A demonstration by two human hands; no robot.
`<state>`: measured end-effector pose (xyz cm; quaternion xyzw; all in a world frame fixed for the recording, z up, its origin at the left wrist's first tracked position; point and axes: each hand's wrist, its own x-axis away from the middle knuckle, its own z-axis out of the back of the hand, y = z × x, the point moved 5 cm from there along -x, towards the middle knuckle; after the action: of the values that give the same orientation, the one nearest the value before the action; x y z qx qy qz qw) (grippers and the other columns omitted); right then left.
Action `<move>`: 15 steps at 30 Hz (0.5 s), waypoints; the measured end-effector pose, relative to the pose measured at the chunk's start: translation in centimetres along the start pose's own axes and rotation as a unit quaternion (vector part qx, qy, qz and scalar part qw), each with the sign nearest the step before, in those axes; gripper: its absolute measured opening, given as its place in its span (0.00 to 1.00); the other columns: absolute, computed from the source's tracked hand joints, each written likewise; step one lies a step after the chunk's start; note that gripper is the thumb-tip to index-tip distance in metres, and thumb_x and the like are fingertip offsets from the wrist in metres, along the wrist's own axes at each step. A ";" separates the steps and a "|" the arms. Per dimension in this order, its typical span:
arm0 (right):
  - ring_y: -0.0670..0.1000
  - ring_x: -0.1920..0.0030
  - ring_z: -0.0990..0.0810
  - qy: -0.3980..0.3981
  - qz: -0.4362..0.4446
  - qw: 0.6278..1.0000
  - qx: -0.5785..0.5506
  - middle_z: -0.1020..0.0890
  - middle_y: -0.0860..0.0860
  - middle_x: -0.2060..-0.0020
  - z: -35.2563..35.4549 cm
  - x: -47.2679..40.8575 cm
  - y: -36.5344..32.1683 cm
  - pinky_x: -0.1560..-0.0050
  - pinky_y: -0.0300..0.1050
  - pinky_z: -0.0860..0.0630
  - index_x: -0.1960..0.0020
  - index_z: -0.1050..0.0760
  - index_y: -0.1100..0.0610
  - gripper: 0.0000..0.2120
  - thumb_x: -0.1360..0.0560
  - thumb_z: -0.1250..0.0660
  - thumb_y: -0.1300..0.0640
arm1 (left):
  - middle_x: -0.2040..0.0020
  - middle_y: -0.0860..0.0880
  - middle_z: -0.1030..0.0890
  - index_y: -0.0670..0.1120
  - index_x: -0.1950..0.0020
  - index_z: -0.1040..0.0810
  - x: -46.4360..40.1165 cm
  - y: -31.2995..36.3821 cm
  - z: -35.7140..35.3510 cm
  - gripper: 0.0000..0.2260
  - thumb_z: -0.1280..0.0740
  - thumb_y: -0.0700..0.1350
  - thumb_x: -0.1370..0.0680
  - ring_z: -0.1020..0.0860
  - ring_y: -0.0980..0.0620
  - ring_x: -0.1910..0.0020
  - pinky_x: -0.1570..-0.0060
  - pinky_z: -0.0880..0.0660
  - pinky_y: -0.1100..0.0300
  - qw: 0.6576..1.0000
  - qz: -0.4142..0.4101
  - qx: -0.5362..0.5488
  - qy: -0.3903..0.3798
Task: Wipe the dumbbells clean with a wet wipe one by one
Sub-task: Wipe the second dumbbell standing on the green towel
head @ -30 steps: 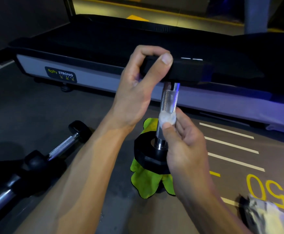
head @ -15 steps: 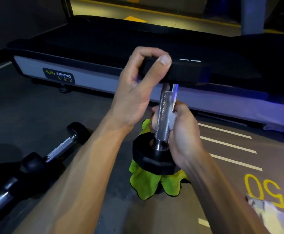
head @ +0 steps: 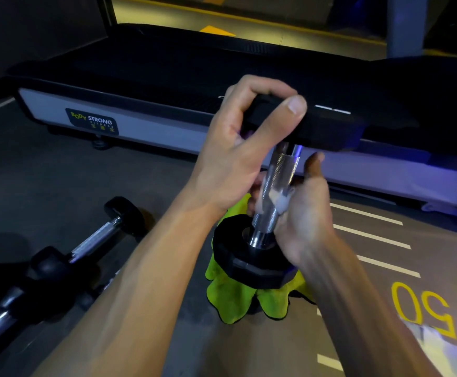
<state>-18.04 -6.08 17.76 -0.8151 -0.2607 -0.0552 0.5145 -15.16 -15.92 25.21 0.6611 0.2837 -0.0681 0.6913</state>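
Your right hand (head: 300,213) now lower on the upright black-ended dumbbell's (head: 251,257) knurled steel handle (head: 273,194), fingers round white wet wipe (head: 281,198); left hand (head: 238,148) pinching its top end.

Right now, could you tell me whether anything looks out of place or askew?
Only that the dumbbell stands on end on a crumpled green cloth, steadied by the left hand on top while the right hand wipes.

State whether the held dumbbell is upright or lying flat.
Upright: the dumbbell stands on its lower head on the green cloth, left hand gripping the top head.
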 end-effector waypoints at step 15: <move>0.49 0.45 0.17 0.056 0.193 0.979 0.028 0.14 0.49 0.49 0.0 1.8 0.9 0.40 0.52 0.24 0.44 0.18 0.53 0.23 0.19 0.44 0.39 | 0.41 0.45 0.22 0.50 0.45 0.21 0.4 0.4 -0.5 0.07 0.31 0.50 0.21 0.24 0.53 0.41 0.37 0.27 0.52 1.000 -0.017 -0.014 0.006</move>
<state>-16.05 -5.73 17.72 -0.8309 -0.0711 0.0067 0.5518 -14.79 -15.28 25.41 0.6466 0.2998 -0.0721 0.6977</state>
